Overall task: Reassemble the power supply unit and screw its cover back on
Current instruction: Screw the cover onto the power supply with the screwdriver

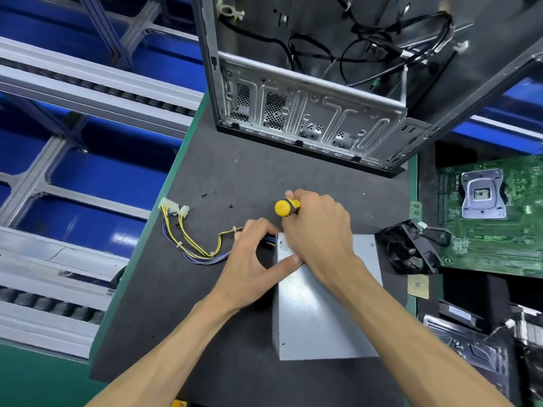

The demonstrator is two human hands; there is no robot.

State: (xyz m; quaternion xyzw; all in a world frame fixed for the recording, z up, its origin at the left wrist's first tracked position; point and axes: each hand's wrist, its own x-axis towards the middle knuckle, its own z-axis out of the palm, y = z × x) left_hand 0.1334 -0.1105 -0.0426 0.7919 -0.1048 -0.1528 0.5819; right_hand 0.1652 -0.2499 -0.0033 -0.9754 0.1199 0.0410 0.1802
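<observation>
Grey sheet-metal power supply unit (326, 304) at 6 o'clock on counter (205, 304) | our right hand (318, 230) grips yellow-handled screwdriver (286, 207), left hand (252, 257) pinches its far-left corner | risk: tip hidden, could slip off screw; loose black screws (230, 205) at 11 o'clock may roll away

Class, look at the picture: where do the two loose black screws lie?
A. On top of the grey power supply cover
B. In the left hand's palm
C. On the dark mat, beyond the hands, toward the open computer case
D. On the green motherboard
C: the two screws lie on the dark mat, between the hands and the computer case.
</observation>
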